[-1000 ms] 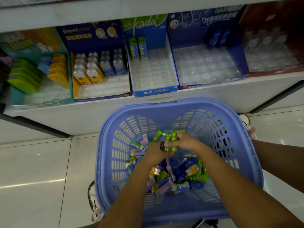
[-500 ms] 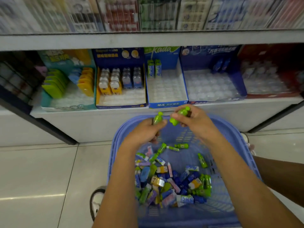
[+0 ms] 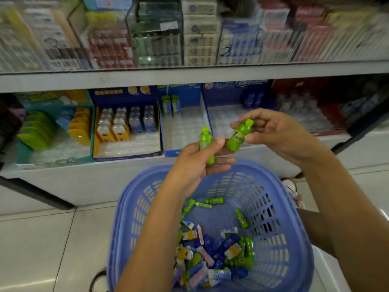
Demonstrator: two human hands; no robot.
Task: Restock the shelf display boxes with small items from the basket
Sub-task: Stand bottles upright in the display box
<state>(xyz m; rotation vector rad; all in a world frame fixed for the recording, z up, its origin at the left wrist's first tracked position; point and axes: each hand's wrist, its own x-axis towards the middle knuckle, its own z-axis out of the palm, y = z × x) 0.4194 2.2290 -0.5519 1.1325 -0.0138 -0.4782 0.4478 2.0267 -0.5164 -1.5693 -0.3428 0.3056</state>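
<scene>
A blue plastic basket [image 3: 290,239] stands on the floor below the shelf, holding several small items [image 3: 212,249] in green, blue, pink and yellow. My left hand [image 3: 193,165] holds a small green bottle [image 3: 205,142] above the basket's far rim. My right hand [image 3: 280,133] pinches a second green bottle [image 3: 240,137] beside it. Both hands hover in front of the lower shelf. The blue display box [image 3: 185,125] just behind them holds two green packs at its back and otherwise bare plastic slots.
Other display boxes line the lower shelf: a teal one [image 3: 48,131] with green and yellow items, a yellow-blue one [image 3: 126,127] with several bottles, a dark blue one [image 3: 235,102], a red one [image 3: 305,106]. An upper shelf [image 3: 189,76] overhangs. A shoe [image 3: 291,188] shows right of the basket.
Both hands have risen out of the basket toward the shelf, each holding a green bottle. The view has tilted upward, bringing the upper shelf into sight.
</scene>
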